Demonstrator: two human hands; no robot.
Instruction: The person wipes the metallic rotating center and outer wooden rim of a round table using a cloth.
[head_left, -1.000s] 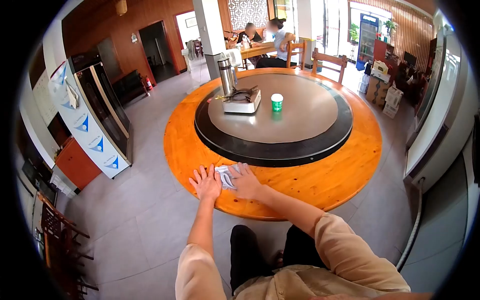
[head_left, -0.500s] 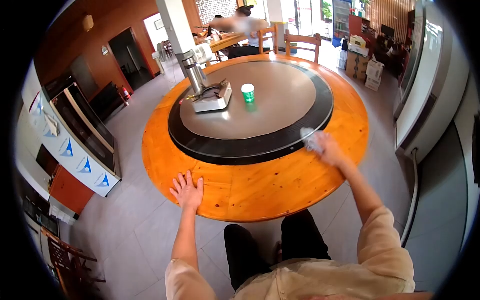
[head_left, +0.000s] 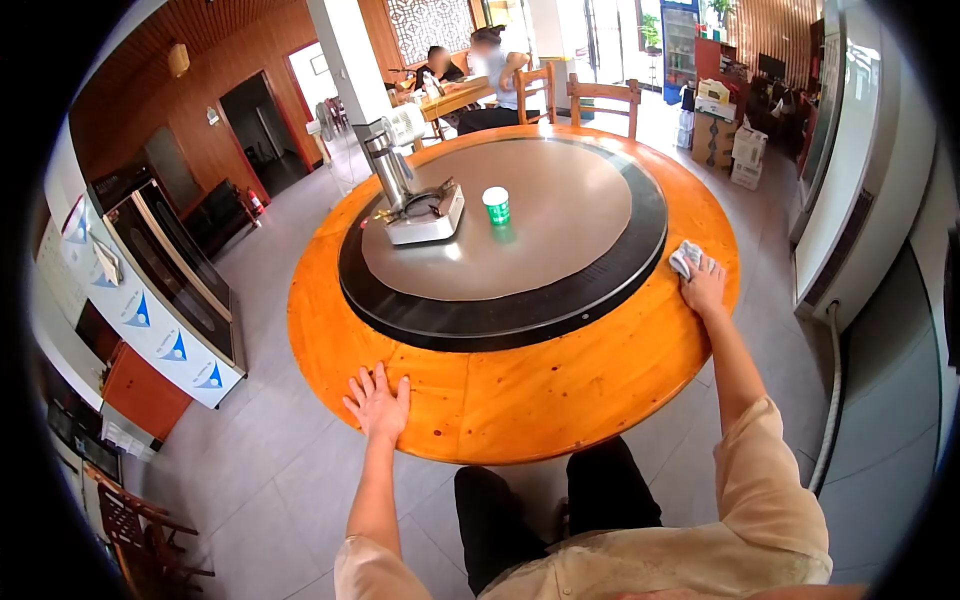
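Observation:
My right hand [head_left: 706,287] grips a crumpled grey-white cloth [head_left: 685,259] and presses it on the right side of the round wooden table [head_left: 520,400]. Flat on the near left of the wooden rim lies my left hand [head_left: 380,405], fingers spread, with nothing in it. A large turntable with a black edge [head_left: 470,330] and a brownish-grey top covers the table's middle. On it stand a green and white paper cup [head_left: 497,207] and a silver portable gas stove [head_left: 428,220], with a metal cylinder [head_left: 387,160] behind the stove.
Two wooden chairs [head_left: 605,100] stand at the table's far side. Beyond them, two people [head_left: 492,80] sit at another wooden table. Cardboard boxes [head_left: 714,130] are stacked at the back right. A white pipe [head_left: 832,400] runs along the wall on my right.
My right hand has moved the cloth outward to the right, from the turntable's edge onto the wooden rim. My left hand stays flat on the table.

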